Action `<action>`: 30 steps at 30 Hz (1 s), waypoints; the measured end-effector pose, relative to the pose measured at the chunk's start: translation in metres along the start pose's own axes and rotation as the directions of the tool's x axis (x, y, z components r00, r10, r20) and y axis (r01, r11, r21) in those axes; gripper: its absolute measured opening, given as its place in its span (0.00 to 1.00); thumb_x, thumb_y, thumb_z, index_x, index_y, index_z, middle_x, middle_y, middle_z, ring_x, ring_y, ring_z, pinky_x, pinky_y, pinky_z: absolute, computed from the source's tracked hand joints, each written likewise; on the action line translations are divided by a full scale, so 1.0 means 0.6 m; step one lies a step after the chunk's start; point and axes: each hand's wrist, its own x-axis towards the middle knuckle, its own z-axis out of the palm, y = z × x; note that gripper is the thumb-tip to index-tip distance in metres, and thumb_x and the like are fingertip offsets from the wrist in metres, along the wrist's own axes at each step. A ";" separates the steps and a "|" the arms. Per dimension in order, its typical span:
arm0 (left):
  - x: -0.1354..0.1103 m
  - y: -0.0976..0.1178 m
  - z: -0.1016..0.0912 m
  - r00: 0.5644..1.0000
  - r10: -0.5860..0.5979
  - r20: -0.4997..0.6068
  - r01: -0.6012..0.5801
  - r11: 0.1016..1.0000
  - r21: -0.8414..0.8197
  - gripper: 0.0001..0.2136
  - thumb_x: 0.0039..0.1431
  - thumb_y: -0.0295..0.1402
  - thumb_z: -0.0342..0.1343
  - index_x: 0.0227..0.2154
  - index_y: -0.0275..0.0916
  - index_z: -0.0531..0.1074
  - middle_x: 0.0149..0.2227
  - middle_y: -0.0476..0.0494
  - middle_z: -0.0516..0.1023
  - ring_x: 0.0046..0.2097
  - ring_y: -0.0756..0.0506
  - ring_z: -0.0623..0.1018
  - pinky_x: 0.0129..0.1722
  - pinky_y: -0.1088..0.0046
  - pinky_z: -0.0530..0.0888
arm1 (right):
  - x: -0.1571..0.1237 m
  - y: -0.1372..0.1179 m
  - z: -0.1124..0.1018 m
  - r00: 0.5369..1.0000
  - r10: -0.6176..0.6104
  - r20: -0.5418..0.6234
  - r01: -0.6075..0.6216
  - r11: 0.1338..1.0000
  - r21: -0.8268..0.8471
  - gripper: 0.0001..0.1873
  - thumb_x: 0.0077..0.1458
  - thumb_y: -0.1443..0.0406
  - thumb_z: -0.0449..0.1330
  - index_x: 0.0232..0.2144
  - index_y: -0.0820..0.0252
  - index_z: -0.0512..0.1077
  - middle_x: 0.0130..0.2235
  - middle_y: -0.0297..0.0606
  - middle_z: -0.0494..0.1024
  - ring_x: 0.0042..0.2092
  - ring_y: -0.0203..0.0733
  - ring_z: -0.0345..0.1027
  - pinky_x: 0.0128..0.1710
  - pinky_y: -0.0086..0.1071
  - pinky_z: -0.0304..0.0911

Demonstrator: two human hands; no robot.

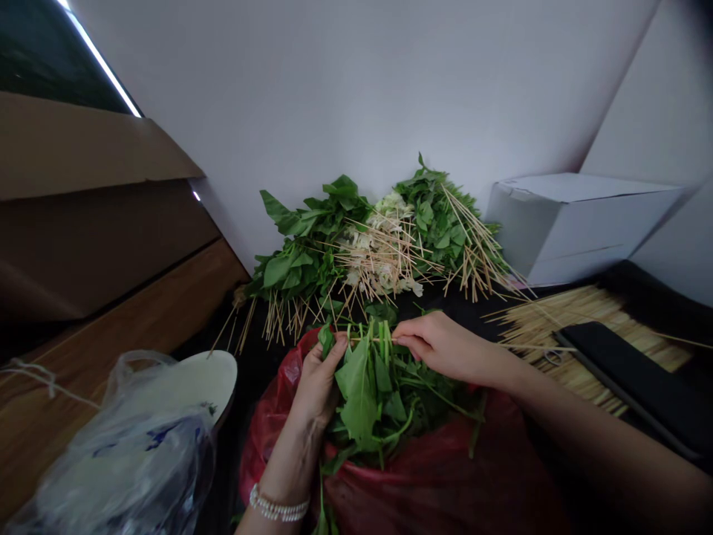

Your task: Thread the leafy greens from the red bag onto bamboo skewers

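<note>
A thin bamboo skewer (368, 339) lies level between my hands, with several leafy green stems (359, 390) threaded on it, their leaves hanging down. My right hand (451, 348) pinches the skewer at its right end. At the other end, my left hand (316, 383), with a beaded bracelet on the wrist, is closed with thumb and finger on a leafy green. Its exact grip on the skewer tip is partly hidden. Right below both hands, a red plastic bag (445, 490) holds more loose greens (415, 401).
Against the wall lie piles of skewered greens (295, 260) and pale skewered vegetables (384, 245). On the right are a white box (584, 227), bare skewers (590, 327) and a black flat case (624, 379). A white bowl (223, 371) and clear plastic bag (134, 461) sit left.
</note>
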 end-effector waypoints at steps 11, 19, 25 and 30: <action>0.002 0.000 0.000 1.000 0.006 -0.021 -0.006 1.000 -0.014 0.19 0.34 0.33 0.77 0.31 0.36 0.78 0.26 0.50 0.81 0.25 0.51 0.79 0.30 0.77 0.76 | -0.002 0.001 0.000 1.000 0.004 -0.013 -0.005 0.999 -0.043 0.15 0.63 0.66 0.49 0.26 0.59 0.69 0.24 0.32 0.69 0.26 0.33 0.56 0.29 0.32 0.48; 0.005 -0.003 -0.004 1.000 0.018 -0.019 -0.018 1.000 0.000 0.19 0.34 0.34 0.77 0.31 0.35 0.78 0.27 0.49 0.81 0.26 0.51 0.79 0.30 0.77 0.76 | -0.003 0.004 0.003 1.000 0.015 -0.013 -0.016 0.998 -0.061 0.15 0.64 0.65 0.49 0.25 0.59 0.67 0.23 0.31 0.67 0.25 0.33 0.55 0.29 0.32 0.48; 0.007 -0.002 -0.002 0.999 0.027 -0.040 -0.027 1.000 -0.013 0.21 0.30 0.34 0.78 0.30 0.35 0.79 0.25 0.49 0.81 0.25 0.51 0.78 0.29 0.77 0.76 | -0.004 0.004 0.009 0.999 -0.004 -0.046 0.000 0.997 -0.077 0.14 0.62 0.68 0.50 0.26 0.59 0.70 0.25 0.33 0.71 0.26 0.33 0.59 0.30 0.31 0.49; 0.006 0.000 0.000 0.997 0.035 -0.065 -0.035 0.999 -0.004 0.21 0.27 0.34 0.78 0.28 0.35 0.79 0.24 0.49 0.81 0.25 0.51 0.78 0.28 0.77 0.76 | -0.006 0.000 0.011 0.998 -0.005 -0.059 -0.001 0.995 -0.103 0.14 0.61 0.70 0.50 0.27 0.59 0.72 0.26 0.35 0.73 0.28 0.35 0.62 0.31 0.32 0.50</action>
